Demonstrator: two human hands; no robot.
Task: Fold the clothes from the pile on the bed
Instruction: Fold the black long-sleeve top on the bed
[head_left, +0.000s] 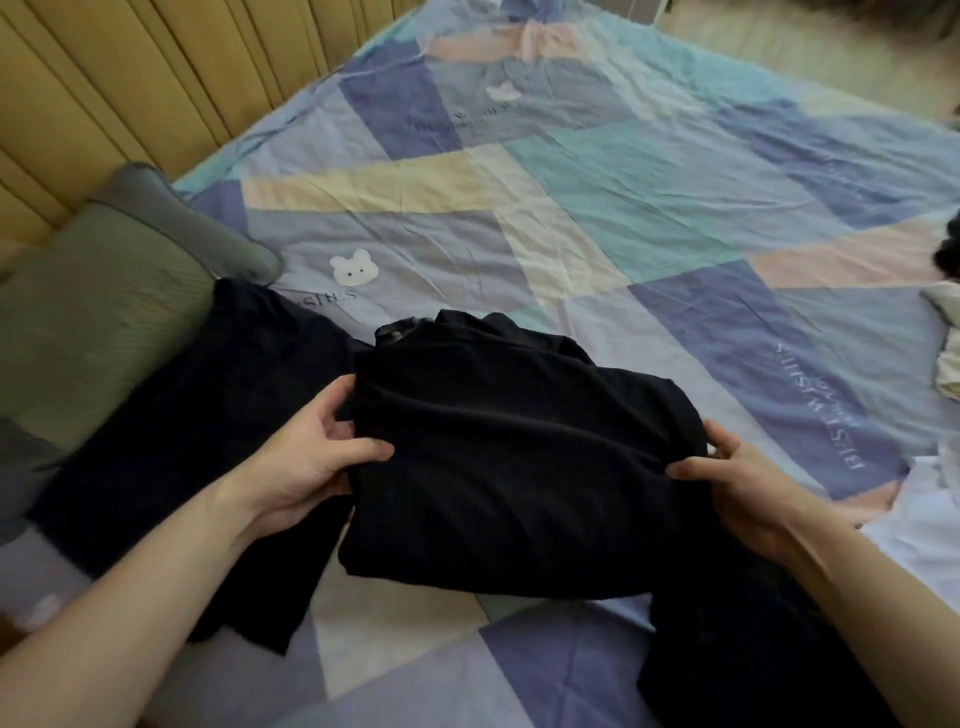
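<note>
A folded black garment (509, 447) hangs a little above the bed (571, 208), held between both hands. My left hand (311, 457) grips its left edge, thumb on top and fingers curled underneath. On the opposite side, my right hand (737, 483) pinches the right edge in the same way. A second black garment (197, 415) lies flat on the bed to the left, partly under my left forearm. More dark cloth (727, 649) lies at the lower right under my right arm.
A grey-green pillow (104, 312) lies at the left beside a wooden slatted wall (130, 78). White and pale clothes (930, 525) sit at the right edge of the patchwork bedsheet, with a dark item (950, 249) above them.
</note>
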